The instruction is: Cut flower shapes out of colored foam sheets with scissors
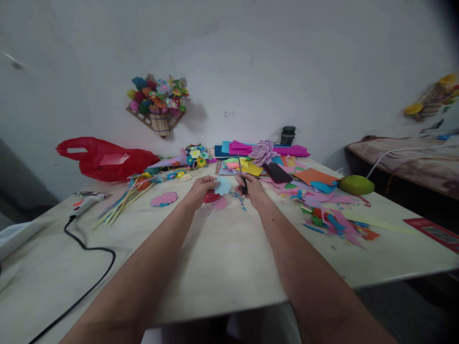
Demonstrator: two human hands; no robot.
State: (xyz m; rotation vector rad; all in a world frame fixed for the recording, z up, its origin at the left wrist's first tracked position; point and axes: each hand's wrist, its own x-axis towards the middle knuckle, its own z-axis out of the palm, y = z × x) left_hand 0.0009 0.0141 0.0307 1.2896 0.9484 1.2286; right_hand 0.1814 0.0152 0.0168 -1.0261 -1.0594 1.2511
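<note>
My left hand [203, 189] pinches a light blue scalloped paper piece [223, 186] by its left edge, above the middle of the table. Just right of it, my right hand [251, 188] is closed round the black handles of a pair of scissors [244, 184], whose blades point up and away. A red piece [211, 197] and a pink piece [220, 204] lie under the blue one. Small blue scraps [244, 207] are scattered below the scissors. Pink scalloped shapes [164, 198] sit to the left.
On the left are a glue gun [88, 203] with a black cord, thin sticks [124, 203] and a red bag [107, 160]. Coloured sheets, a dark phone [277, 173], a purple flower [263, 152], paper scraps [337, 224] and a green-yellow fruit [356, 184] lie behind and right.
</note>
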